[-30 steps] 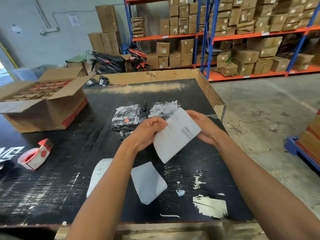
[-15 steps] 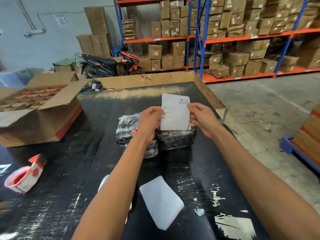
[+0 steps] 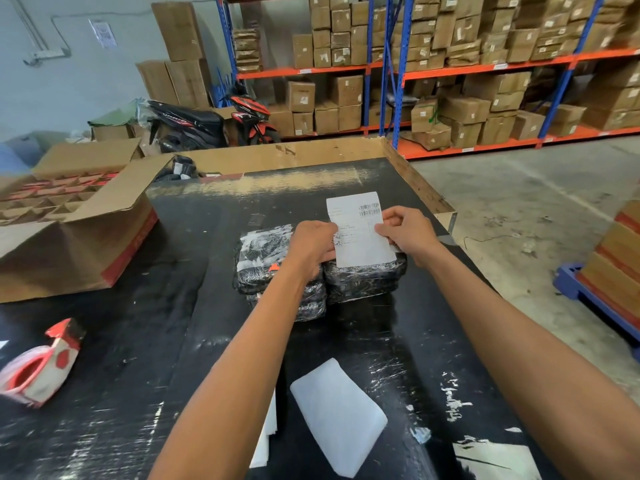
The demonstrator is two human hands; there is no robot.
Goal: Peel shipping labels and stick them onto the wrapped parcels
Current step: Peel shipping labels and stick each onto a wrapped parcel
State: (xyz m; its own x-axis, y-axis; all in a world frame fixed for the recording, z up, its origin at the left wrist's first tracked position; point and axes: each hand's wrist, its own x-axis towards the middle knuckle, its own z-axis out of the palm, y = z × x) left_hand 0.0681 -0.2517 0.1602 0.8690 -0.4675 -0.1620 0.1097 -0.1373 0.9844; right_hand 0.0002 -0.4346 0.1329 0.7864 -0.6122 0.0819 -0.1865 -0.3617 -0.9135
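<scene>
Shipping label [image 3: 360,233]: white sheet, barcode near top right, printed lines below; held upright, printed face toward camera, lower edge over right parcel. Wrapped parcels: left parcel [image 3: 263,261] and right parcel [image 3: 363,280], black, glossy film, side by side, touching, mid surface. Third parcel [image 3: 311,306] partly visible beneath them. Blank white backing sheet [image 3: 337,415] flat on surface, nearer camera.

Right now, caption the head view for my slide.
Both hands, left hand and right hand, hold a shipping label above wrapped parcels.

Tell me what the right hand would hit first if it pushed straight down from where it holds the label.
Probably the black plastic-wrapped parcel right beneath the right hand; depth is unclear.
</scene>
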